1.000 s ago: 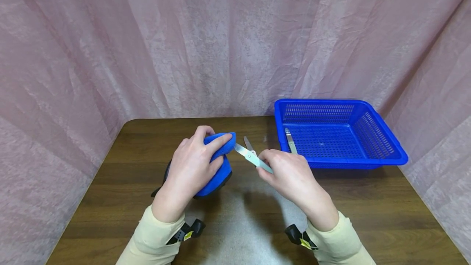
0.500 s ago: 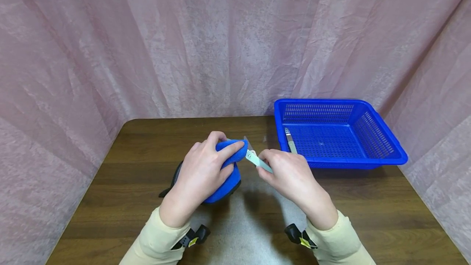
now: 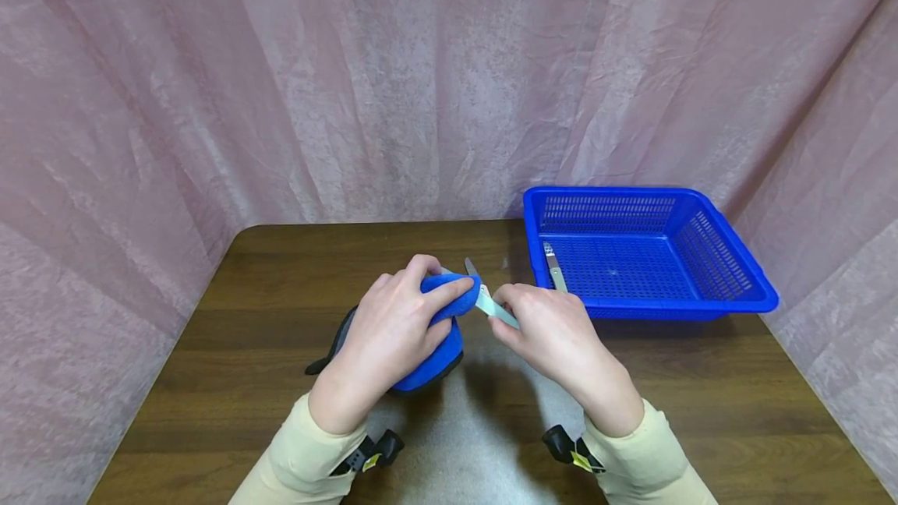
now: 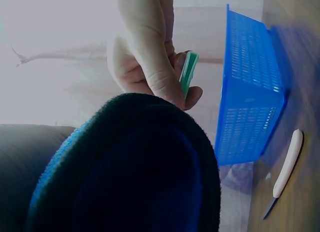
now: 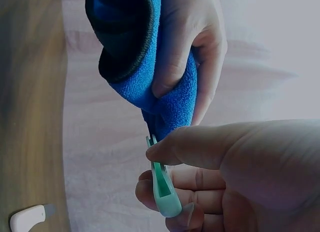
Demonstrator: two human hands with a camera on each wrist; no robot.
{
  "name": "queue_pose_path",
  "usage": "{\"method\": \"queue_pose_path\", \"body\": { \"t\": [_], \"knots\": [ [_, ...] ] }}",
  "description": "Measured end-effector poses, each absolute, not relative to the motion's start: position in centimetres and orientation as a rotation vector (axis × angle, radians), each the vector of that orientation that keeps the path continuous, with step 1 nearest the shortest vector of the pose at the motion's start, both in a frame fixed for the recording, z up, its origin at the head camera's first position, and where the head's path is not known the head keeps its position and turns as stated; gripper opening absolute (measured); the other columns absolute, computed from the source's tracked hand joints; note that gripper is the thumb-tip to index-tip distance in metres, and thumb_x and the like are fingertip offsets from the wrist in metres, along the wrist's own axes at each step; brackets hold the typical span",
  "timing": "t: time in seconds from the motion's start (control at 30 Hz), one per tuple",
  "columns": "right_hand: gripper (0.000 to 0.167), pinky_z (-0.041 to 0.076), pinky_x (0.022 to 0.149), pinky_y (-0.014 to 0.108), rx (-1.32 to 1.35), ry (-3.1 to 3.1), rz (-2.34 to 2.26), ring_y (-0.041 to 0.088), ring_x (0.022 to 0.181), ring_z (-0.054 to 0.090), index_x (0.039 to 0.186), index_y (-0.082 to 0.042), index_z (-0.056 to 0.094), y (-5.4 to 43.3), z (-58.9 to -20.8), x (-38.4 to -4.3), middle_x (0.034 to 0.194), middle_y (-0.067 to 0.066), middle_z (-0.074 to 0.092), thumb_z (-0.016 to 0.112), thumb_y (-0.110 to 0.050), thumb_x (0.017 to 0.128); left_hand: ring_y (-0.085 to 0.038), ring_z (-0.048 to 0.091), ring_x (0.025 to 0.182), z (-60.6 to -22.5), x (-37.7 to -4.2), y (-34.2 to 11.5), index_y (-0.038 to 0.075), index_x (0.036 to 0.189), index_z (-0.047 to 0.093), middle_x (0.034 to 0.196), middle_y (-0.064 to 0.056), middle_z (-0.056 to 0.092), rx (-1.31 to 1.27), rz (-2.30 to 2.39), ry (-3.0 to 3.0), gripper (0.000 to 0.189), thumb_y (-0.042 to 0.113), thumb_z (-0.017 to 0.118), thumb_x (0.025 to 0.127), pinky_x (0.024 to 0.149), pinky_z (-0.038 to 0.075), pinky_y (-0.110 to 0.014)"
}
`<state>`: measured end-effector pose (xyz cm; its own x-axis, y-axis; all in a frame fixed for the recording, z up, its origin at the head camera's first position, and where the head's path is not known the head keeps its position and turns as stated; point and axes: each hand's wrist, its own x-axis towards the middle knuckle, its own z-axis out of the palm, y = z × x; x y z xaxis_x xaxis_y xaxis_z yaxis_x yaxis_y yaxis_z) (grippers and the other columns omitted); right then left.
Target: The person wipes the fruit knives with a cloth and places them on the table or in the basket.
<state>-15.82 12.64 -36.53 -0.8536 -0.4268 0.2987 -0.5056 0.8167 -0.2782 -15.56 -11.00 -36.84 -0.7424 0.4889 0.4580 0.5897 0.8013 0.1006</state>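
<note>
My left hand [image 3: 397, 333] grips a folded blue cloth [image 3: 436, 365] with a black edge. The cloth is pinched round the blade of a folding knife, which hides most of that blade. The knife's mint-green handle [image 3: 500, 312] is held between the thumb and fingers of my right hand [image 3: 561, 333]. In the right wrist view, the grooved handle [image 5: 165, 192] shows under my right thumb, with the cloth [image 5: 175, 104] right at its upper end. Behind the hands, a second knife [image 4: 288, 164] with a pale handle lies on the table, its blade out.
A blue plastic basket [image 3: 648, 308] stands at the back right of the wooden table [image 3: 231, 318]. Inside it, along the left wall, lies another knife [image 3: 554, 267]. A pink curtain [image 3: 421, 84] hangs behind the table.
My left hand has slid the cloth rightward along the blade up to the mint-green handle, covering blade that showed earlier. My right hand has stayed almost still.
</note>
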Motion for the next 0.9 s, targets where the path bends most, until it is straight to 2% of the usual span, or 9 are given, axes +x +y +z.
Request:
{"method": "queue_pose_path", "body": {
  "t": [0.33,0.53,0.9],
  "knots": [
    [0.009,0.045,0.053,0.036,0.731,-2.778,0.525,0.009,0.06,0.051,0.094,-0.016,0.076,12.6,-36.6,-15.8,0.072,-0.01,0.057,0.084,-0.019,0.094,-0.03,0.076,0.098,-36.7,-15.7,-11.3,0.029,0.143,0.077,0.132,-0.015,0.064,-0.801,-0.344,-2.584,0.051,0.019,0.086,0.093,0.085,0.059,-0.049],
    [0.009,0.046,0.055,0.038,0.734,-2.769,0.519,0.01,0.062,0.053,0.092,-0.018,0.075,12.6,-36.5,-15.8,0.072,-0.009,0.06,0.084,-0.019,0.094,-0.029,0.075,0.1,-36.7,-15.8,-11.6,0.028,0.142,0.077,0.131,-0.014,0.064,-0.79,-0.354,-2.569,0.052,0.017,0.086,0.092,0.082,0.058,-0.047],
    [0.008,0.046,0.054,0.037,0.73,-2.784,0.514,0.01,0.061,0.051,0.093,-0.019,0.075,12.6,-36.3,-15.6,0.071,-0.012,0.054,0.083,-0.019,0.094,-0.03,0.074,0.102,-36.7,-16.0,-12.2,0.028,0.142,0.077,0.131,-0.015,0.063,-0.748,-0.384,-2.563,0.053,0.018,0.088,0.091,0.082,0.058,-0.048]
  ]
}}
